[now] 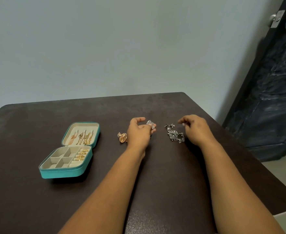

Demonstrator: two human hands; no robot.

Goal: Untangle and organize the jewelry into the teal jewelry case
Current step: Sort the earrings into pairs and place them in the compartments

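The teal jewelry case (61,173) lies open at the left of the dark table. Gold chains (82,137) hang in its lid and gold rings (81,155) sit in the ring rolls at the tray's right. My left hand (138,132) holds a small silver earring (150,124) at its fingertips. A gold earring cluster (122,137) lies just left of that hand. My right hand (195,130) hovers with curled fingers beside a tangled pile of silver jewelry (175,135); whether it pinches anything I cannot tell.
The brown table (164,174) ends at a wall behind and drops off on the right, where a dark door (274,81) with a metal knob stands. The case's small square compartments (59,159) hold nothing visible.
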